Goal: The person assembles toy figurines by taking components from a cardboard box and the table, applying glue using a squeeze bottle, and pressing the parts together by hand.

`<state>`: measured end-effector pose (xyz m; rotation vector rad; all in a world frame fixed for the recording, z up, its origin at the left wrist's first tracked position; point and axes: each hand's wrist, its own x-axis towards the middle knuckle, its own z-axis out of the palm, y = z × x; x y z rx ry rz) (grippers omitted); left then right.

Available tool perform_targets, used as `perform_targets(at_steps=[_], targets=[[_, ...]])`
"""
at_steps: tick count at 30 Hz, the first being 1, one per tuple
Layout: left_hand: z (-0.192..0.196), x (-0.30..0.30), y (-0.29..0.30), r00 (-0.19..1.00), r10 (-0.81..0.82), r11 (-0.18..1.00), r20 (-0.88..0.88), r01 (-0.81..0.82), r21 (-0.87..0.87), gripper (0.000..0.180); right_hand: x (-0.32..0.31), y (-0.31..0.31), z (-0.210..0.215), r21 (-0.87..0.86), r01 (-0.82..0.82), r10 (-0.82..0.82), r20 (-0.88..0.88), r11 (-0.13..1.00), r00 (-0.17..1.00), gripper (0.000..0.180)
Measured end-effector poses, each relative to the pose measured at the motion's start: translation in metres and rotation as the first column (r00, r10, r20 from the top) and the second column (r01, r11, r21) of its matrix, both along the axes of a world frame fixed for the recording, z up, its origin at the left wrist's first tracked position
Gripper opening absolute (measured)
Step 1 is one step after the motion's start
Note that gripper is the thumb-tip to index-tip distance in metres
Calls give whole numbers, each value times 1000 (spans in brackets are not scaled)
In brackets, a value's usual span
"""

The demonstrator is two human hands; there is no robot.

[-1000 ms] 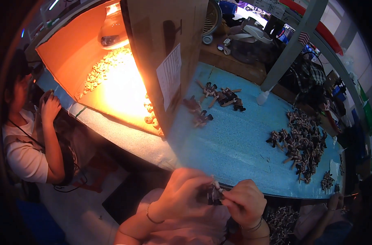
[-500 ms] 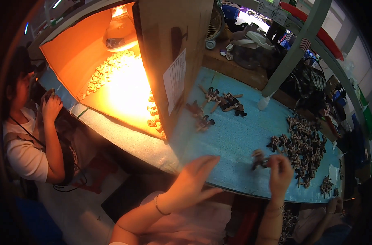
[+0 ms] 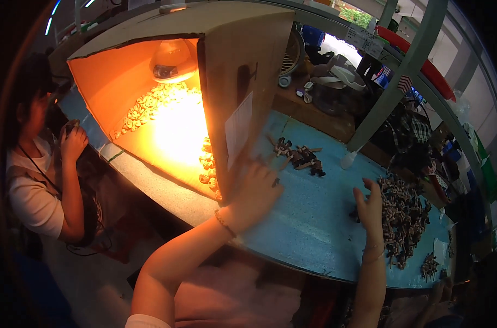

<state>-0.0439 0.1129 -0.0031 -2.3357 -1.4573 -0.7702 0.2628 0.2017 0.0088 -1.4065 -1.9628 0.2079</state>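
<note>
My left hand [image 3: 255,192] reaches over the blue table [image 3: 308,218], fingers spread, close to the front edge of the cardboard box [image 3: 243,82] and a small pile of dark toy parts [image 3: 297,156]. It holds nothing. My right hand [image 3: 370,206] stands edge-on with fingers apart beside a big heap of small brown and dark figures [image 3: 404,216]; a dark piece lies just by its palm, and I cannot see it gripped.
Inside the box a lamp [image 3: 172,63] glows orange over several small pale pieces [image 3: 150,104]. A person in a white shirt [image 3: 35,186] sits at the left end of the table. Shelves, a green post [image 3: 401,76] and clutter stand behind.
My hands have parted from holding a small piece near my body. The left moved up toward the box, the right went to the heap of figures and let go of the piece it carried.
</note>
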Motion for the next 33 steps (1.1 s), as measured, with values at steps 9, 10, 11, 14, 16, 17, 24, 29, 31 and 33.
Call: perform_targets(at_steps=[9,10,11,14,16,17,24,29,31,33], targets=[[4,17,-20,984,169,965,60,-153,-214,24,-27,101,-28,-76,198,-202,-43,977,979,44],[-3,10,-18,989,37,993,141,-20,-116,26,-26,102,-26,-79,202,-206,-46,976,977,44],[-9,4,-20,974,-88,995,210,95,-20,29,-33,94,-19,-129,119,-138,-160,985,977,40],[-12,-3,-23,966,-81,975,244,128,-182,31,-52,48,0,-188,-157,51,-472,970,880,33],[-8,-6,-30,969,-63,974,239,111,-195,32,-56,10,3,-138,-340,172,-656,930,735,30],[-10,-7,-30,970,-39,973,238,92,-212,34,-54,-7,-4,-237,-418,175,-653,877,737,30],[-8,6,-41,903,51,984,427,27,-174,28,16,4,-12,-291,-178,16,-482,940,876,33],[6,18,-76,-535,382,724,754,680,116,25,-35,-67,11,-217,-333,139,-611,918,779,30],[5,18,-85,-560,400,729,725,674,119,25,-47,-92,16,-200,-444,178,-717,874,673,29],[-1,20,-93,-583,423,732,694,671,117,26,-61,-110,18,-175,-435,168,-747,883,643,27]])
